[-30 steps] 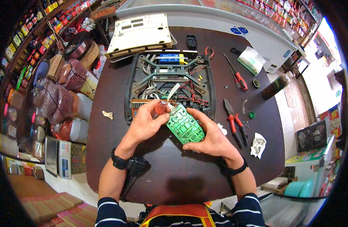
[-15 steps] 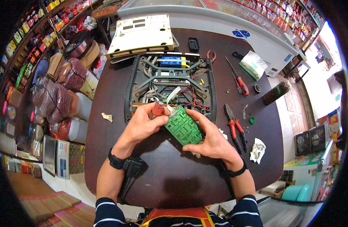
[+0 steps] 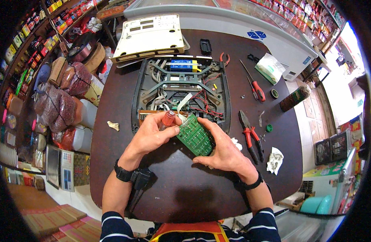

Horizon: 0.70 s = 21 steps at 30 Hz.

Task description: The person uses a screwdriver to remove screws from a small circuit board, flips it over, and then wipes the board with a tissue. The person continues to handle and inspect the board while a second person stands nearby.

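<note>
A green circuit board [image 3: 194, 135], solder side up, is held tilted between my two hands. My left hand [image 3: 152, 135] is closed around a red screwdriver handle [image 3: 168, 118] whose shaft is hidden, with the thumb at the board's left edge. On the board's other side, my right hand [image 3: 225, 150] grips its right and lower edges between thumb and fingers. A white ribbon cable [image 3: 184, 101] rises from near the board's top. Just beyond lies the opened weighing scale base [image 3: 143, 94], with wires, metal brackets and a blue battery [image 3: 183, 65].
The cream scale housing [image 3: 151, 38] stands at the back left. On the right lie red-handled pliers [image 3: 251, 139], a screwdriver [image 3: 258, 90], a green cap [image 3: 269, 128] and crumpled tissue [image 3: 275, 160]. A dark cylinder [image 3: 295, 99] stands by the table's right edge.
The circuit board has tilted slightly and its surface looks darker. My right hand has shifted a little with it; my left hand stays nearly in place.
</note>
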Each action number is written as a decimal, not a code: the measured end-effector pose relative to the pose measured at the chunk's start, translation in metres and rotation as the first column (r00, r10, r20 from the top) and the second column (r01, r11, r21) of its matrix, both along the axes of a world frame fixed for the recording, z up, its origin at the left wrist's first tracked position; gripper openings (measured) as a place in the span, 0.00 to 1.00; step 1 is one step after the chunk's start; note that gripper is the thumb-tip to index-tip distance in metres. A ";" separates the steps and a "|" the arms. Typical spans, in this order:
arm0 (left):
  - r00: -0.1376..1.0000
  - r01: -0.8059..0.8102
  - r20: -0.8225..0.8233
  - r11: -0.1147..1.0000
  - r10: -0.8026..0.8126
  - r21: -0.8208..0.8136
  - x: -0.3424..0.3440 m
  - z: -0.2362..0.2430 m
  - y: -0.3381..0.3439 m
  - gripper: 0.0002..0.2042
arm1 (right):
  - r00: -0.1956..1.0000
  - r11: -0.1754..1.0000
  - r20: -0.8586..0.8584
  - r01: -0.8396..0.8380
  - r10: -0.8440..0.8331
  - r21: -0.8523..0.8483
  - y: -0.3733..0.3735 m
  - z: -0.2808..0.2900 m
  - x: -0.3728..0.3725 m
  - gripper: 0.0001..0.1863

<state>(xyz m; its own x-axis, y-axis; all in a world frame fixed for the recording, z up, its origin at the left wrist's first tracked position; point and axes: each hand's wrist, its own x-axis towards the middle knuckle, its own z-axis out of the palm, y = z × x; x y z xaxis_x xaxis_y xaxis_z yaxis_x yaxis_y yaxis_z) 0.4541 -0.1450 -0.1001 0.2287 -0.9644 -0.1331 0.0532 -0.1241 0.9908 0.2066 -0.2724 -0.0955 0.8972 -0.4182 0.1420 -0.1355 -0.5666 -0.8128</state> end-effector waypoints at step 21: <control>0.969 -0.113 0.206 0.986 0.138 -0.125 0.018 -0.013 -0.001 0.06 | 0.985 0.982 -0.056 -0.158 0.164 0.105 0.004 -0.006 -0.006 0.61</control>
<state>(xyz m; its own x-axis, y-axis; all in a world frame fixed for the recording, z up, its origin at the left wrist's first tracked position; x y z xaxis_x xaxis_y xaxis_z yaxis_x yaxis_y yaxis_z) 0.4717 -0.1462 -0.1133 0.3604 -0.9320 0.0383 -0.1529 -0.0186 0.9881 0.2003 -0.2682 -0.1016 0.9597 -0.2770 0.0471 -0.1025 -0.5012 -0.8592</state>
